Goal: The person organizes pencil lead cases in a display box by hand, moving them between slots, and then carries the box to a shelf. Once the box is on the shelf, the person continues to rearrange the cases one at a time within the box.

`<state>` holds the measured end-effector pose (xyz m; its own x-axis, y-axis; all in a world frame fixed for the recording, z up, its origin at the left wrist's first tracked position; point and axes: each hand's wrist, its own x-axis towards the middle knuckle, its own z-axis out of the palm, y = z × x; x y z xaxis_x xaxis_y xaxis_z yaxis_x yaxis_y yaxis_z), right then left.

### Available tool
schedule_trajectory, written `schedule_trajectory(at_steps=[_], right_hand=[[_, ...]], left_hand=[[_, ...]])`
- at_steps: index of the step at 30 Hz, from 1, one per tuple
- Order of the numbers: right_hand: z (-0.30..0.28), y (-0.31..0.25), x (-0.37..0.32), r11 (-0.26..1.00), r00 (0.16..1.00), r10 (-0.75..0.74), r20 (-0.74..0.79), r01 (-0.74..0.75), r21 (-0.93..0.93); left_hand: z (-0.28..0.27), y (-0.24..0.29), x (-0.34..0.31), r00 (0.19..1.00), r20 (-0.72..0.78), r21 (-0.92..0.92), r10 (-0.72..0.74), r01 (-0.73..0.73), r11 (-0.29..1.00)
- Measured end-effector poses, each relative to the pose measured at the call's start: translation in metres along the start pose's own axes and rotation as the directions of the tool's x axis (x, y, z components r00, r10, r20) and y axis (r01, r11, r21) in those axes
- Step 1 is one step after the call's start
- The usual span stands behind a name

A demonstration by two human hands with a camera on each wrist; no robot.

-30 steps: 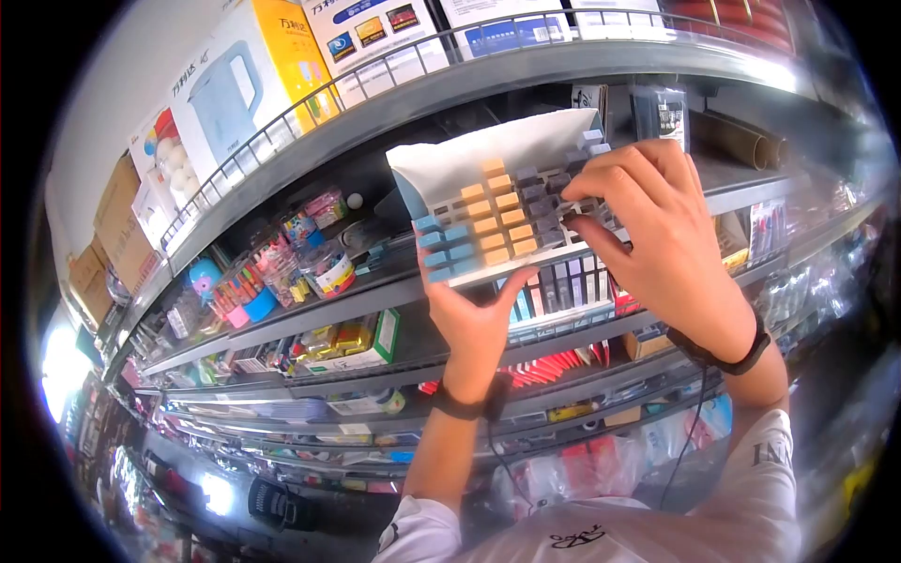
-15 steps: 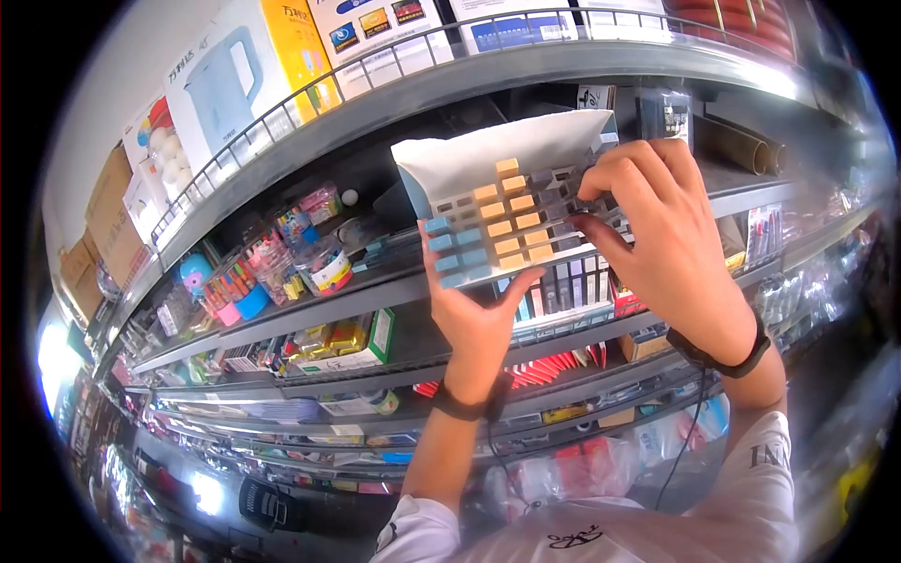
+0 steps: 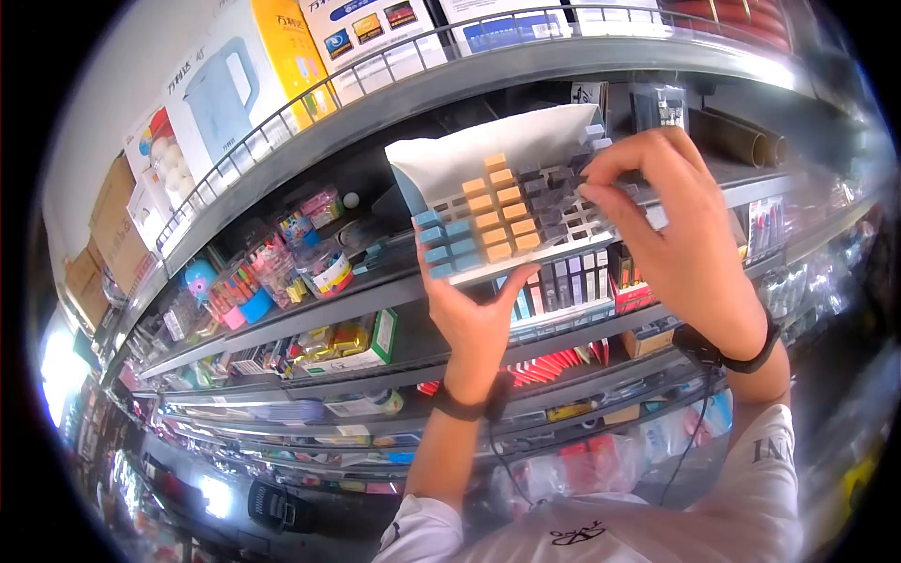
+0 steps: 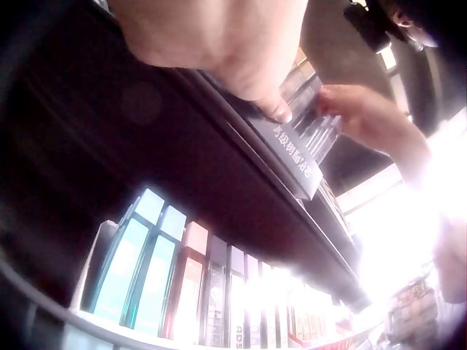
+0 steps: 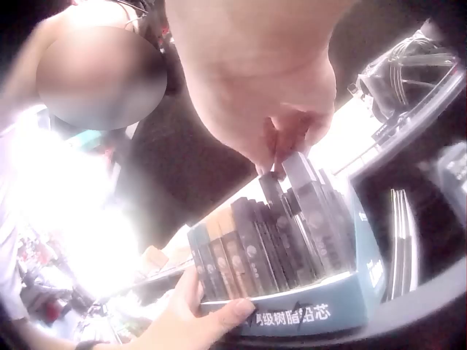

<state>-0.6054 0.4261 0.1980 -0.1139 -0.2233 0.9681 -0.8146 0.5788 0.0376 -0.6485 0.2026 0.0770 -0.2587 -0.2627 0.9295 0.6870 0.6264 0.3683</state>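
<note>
A small display box with a raised white back flap (image 3: pixel 502 148) holds slim pencil lead cases in a slotted white tray. Blue cases (image 3: pixel 447 246) stand at the left, orange cases (image 3: pixel 497 211) in the middle, and dark grey cases (image 3: pixel 549 202) at the right. My left hand (image 3: pixel 469 314) grips the box's left front corner, its thumb on the printed front wall (image 5: pixel 314 315). Over the right part, my right hand (image 3: pixel 680 230) pinches the top of a dark lead case (image 5: pixel 272 186) between thumb and fingertips. That case stands higher than several of its neighbours.
Below is a shelf row of upright lead packs (image 4: pixel 149 255). Jars of stationery (image 3: pixel 253 281) stand left of the box, cardboard tubes (image 3: pixel 741 141) to its right. A wire-railed upper shelf (image 3: pixel 526 64) with a kettle carton (image 3: pixel 221 94) runs overhead.
My right hand has shifted slightly up and right, baring white slots near the box's right front. My left hand keeps its grip on the box.
</note>
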Motion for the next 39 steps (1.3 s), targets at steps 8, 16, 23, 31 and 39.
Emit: schedule_trajectory(at_steps=[8,16,23,31,39], right_hand=[[-0.002,0.003,0.0,0.993,0.994,-0.096,0.045,0.092,0.078],[-0.004,0.002,-0.006,0.992,0.983,-0.128,0.133,0.124,0.038],[-0.004,0.011,-0.009,0.988,0.989,-0.137,-0.056,0.141,0.064],[-0.039,0.005,-0.022,0.994,0.99,-0.039,-0.136,0.053,0.097],[-0.016,0.012,-0.028,0.991,0.984,-0.115,-0.133,0.123,0.05]], left_hand=[[0.001,-0.001,-0.002,1.0,-0.014,0.033,0.003,-0.002,0.999],[-0.001,0.006,0.0,0.999,0.005,-0.013,-0.052,0.052,0.999],[-0.002,0.012,0.004,0.997,0.025,-0.025,-0.068,0.069,0.997],[-0.003,-0.001,0.0,1.0,0.006,0.085,-0.011,0.01,0.996],[-0.004,-0.001,-0.001,0.999,0.025,0.099,-0.03,0.027,0.995]])
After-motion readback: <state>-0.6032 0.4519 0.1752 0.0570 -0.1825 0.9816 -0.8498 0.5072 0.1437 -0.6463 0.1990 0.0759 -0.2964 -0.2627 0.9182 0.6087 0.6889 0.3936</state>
